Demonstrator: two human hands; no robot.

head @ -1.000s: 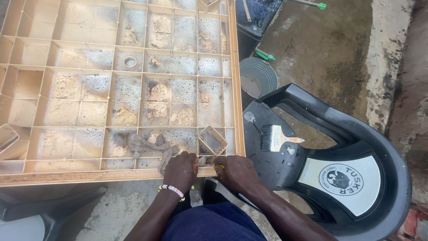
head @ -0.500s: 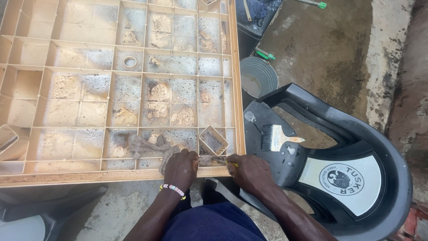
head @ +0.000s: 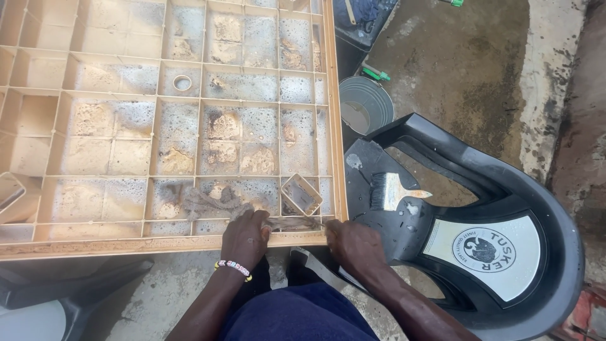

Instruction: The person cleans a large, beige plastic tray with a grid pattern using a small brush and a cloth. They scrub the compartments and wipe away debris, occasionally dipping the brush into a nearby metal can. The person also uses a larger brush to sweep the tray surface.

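The large compartmented tan frame (head: pixel 158 243) lies flat before me, its wet cells foamy, with a black plastic chair (head: pixel 505 208) beside it carrying a paintbrush (head: pixel 394 191). My left hand (head: pixel 245 237) presses down, fingers curled, on a grey rag (head: pixel 211 203) in the frame's near row; the rag extends left from under my fingertips. My right hand (head: pixel 353 243) grips the frame's near right corner, fingers closed on its edge.

A black plastic chair (head: pixel 505 208) lies tipped on the right, with a flat paintbrush (head: pixel 394 191) resting on it. Beyond it, farther off, sits a round grey tin (head: pixel 367 104), near two green-capped items (head: pixel 377 72) on the concrete floor (head: pixel 454 69).
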